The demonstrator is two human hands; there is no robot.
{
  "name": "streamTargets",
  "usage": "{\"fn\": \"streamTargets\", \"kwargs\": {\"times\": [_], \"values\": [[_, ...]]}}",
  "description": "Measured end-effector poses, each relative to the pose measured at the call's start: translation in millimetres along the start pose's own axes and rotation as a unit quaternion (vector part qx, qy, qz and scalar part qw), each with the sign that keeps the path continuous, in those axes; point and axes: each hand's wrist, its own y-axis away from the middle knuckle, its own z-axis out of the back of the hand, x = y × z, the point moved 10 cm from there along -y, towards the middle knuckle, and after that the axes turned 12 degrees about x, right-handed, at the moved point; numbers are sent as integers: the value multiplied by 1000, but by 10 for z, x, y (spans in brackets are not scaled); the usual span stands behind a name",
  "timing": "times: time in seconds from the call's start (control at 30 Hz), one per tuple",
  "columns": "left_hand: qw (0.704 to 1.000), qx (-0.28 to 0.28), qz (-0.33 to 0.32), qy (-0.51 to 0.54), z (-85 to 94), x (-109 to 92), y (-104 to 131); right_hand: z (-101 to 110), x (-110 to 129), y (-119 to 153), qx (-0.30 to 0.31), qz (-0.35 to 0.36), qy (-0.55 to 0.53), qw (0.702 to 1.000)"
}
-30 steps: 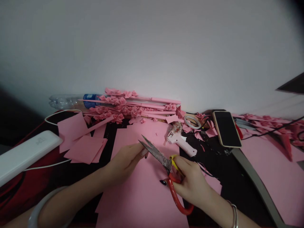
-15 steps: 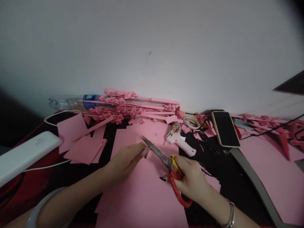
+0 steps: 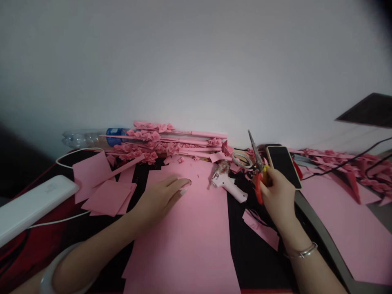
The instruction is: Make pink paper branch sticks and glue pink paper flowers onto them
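My left hand rests over the large pink paper sheets, fingers stretched out and slightly apart, with nothing visible in them. My right hand is wrapped round the red and yellow handles of a pair of scissors. Their smeared blades look closed and point up, away from me. Between the hands lies a pale pink glue gun with a stained nozzle end. Right beside my right hand is a phone with a dark screen.
Pink paper flower stems are piled along the wall, by a plastic bottle. Cut pink squares and a white power bank-like block lie left. A tape roll sits behind the glue gun; more pink sheets lie right.
My right hand has carried the scissors right and away from me, towards the phone, and their blades now point up. My left hand's fingertips have come apart from the blades and lowered over the paper.
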Motion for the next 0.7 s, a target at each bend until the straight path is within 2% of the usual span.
{"fn": "streamTargets", "kwargs": {"times": [0.13, 0.23, 0.33, 0.43, 0.53, 0.63, 0.7], "values": [[1000, 4, -6, 2, -42, 37, -33, -140, -326, -117, 29, -54, 41, 997], [1000, 19, -16, 13, -99, 54, -56, -287, -475, -164, 51, -64, 33, 996], [999, 37, -31, 26, -145, 43, -61, -366, -610, -168, 53, -94, -5, 994], [998, 36, -47, 37, -151, 19, -47, -352, -699, -142, 31, -120, -64, 990], [997, 30, -56, 41, -155, 6, -34, -288, -588, -145, 25, -82, -47, 995], [998, 16, -58, 28, -144, -4, -30, -132, -312, -121, -18, -1, -19, 1000], [998, 7, -59, 22, -133, -14, -31, -54, -132, -77, -43, 43, -45, 997]]}}
